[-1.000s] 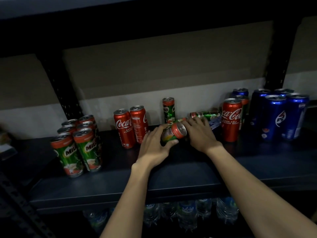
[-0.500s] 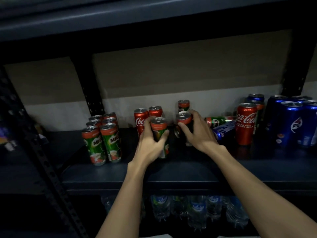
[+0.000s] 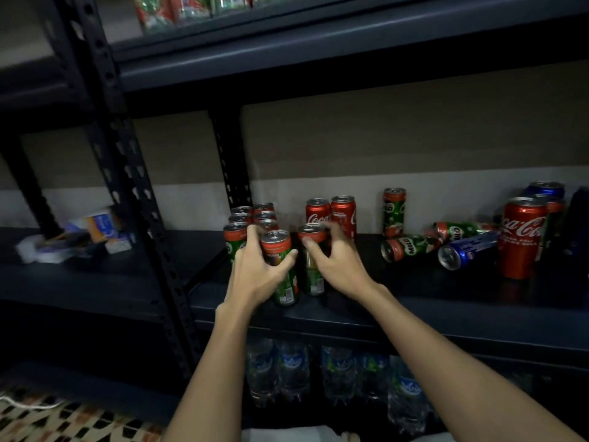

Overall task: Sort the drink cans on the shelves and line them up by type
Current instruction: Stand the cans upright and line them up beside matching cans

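My left hand grips an upright green Milo can at the front of the dark shelf. My right hand grips a second upright Milo can just to its right. Both cans stand beside the group of Milo cans at the left. Behind them are two red Coca-Cola cans. One Milo can stands alone by the wall. Two Milo cans and a blue can lie on their sides to the right, near a tall Coca-Cola can.
Blue cans stand at the far right edge. A perforated upright post divides this shelf from the left bay, where small packets lie. Water bottles fill the shelf below. More drinks sit on the shelf above.
Both hands picked up fallen Milo cans from mid-shelf, stood them upright and carried them left to the Milo group. The camera view shifted left as well.
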